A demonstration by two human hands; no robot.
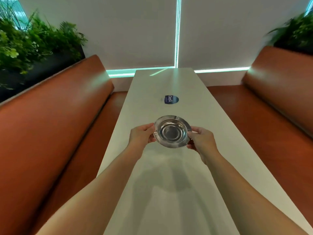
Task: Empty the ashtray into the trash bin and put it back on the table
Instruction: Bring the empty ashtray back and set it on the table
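Head view: both hands hold a round metal ashtray [172, 131] over the middle of a long white table [211, 167]. Left hand [141, 135] pinches the left rim, fingers closed on it; right hand [201, 139] pinches the right rim the same way. Bowl looks clean, tilted slightly toward the camera. Whether it touches the tabletop, cannot tell. Blue round sticker [171, 99] just beyond it. Orange benches [50, 133] on either side, green plants [33, 43] behind them.
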